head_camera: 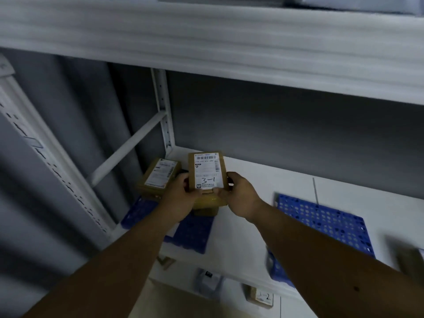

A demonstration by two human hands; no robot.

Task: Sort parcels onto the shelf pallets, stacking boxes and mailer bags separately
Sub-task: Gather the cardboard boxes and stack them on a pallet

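Note:
A small cardboard box (207, 167) with a white label marked "3-1" is held over the left blue pallet (190, 235). My left hand (181, 198) grips its near left edge and my right hand (241, 193) pinches its near right corner. Under it sits another brown box (206, 206), partly hidden. A third labelled box (160, 174) lies on a stack to the left, against the shelf's back corner. To the right lies a second blue pallet (325, 223) with nothing on the part I see.
The white shelf board (252, 184) runs right; a white upright post (164, 111) and diagonal brace stand at the back left. The upper shelf (206, 42) hangs low overhead. Below the shelf edge lie a grey mailer bag (207, 281) and a box marked "3-2" (261, 297).

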